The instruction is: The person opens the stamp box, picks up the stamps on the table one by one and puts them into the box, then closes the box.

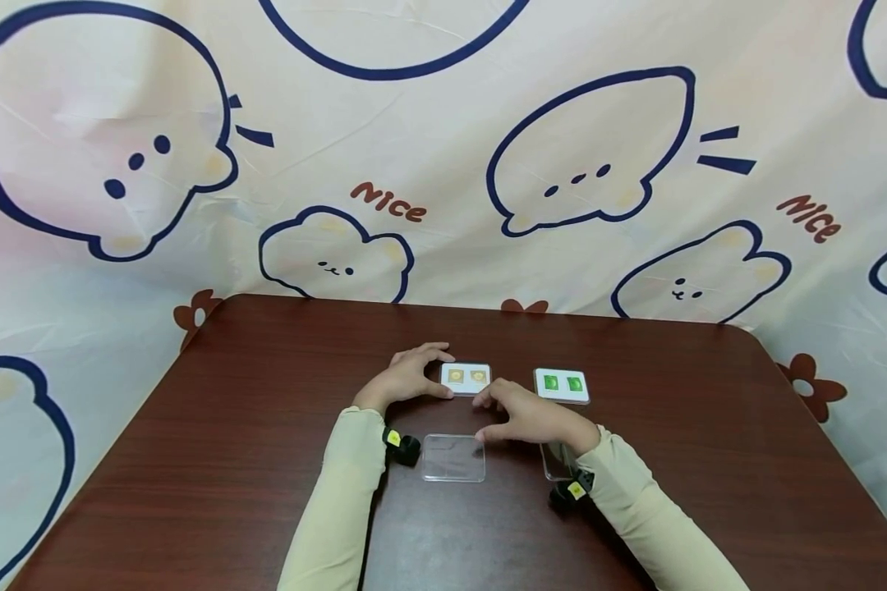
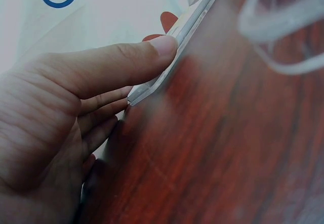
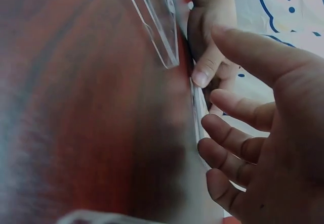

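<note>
A flat white case [image 1: 467,378] with two gold pieces sits on the table in front of me. My left hand [image 1: 405,379] grips it at the left end, thumb on the near edge and fingers on the far side, as the left wrist view shows. Just to the right, my right hand [image 1: 530,417] is held with loosely bent fingers and nothing between them. In the right wrist view its fingertips [image 3: 212,150] are close to the case's edge; contact there cannot be told. A clear plastic cover [image 1: 453,459] lies nearer to me, below the case.
A second white case [image 1: 562,385] with two green pieces lies to the right. Another clear cover [image 1: 557,464] is partly hidden under my right wrist. The dark wooden table [image 1: 229,460] ends at a cloth [image 1: 451,148] printed with cartoons.
</note>
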Tool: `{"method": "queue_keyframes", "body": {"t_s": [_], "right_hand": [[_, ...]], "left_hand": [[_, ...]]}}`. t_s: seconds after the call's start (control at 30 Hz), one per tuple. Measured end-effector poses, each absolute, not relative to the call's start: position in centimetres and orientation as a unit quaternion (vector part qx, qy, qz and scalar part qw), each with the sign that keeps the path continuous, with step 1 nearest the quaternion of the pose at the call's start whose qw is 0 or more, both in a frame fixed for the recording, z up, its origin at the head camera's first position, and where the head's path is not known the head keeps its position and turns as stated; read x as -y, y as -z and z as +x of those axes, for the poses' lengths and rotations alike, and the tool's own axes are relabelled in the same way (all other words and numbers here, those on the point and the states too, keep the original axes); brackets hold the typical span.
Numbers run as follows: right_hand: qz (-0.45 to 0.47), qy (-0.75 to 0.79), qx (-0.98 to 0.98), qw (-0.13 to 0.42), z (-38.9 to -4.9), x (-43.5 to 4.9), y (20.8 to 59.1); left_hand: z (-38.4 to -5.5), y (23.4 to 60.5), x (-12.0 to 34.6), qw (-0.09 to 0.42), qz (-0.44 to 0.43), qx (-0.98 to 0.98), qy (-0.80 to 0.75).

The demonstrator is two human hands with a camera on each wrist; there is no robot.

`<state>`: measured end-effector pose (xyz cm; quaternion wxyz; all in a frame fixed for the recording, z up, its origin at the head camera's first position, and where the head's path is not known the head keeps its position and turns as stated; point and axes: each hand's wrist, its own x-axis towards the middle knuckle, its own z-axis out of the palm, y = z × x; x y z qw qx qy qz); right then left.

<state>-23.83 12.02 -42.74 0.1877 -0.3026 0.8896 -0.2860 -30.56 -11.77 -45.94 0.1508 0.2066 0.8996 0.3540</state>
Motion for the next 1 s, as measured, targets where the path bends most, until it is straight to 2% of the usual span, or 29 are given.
{"method": "queue_keyframes", "body": {"t_s": [0.2,0.7,1.0], "right_hand": [[-0.317,0.264,-0.886,0.21,-22.7,-12.1,43.1],[-0.332,0.181,-0.913,0.151,-21.0,-11.1,43.2],[-0.329,0.175,-0.917,0.144,-20.7,-11.1,43.4]], "left_hand": [[-30.6,45.9,11.8,0.154,0.21,-0.899,-0.352],[-30.7,45.7,11.9,0.154,0.206,-0.899,-0.354],[-30.3,45.9,11.8,0.156,0.195,-0.897,-0.364]]}}
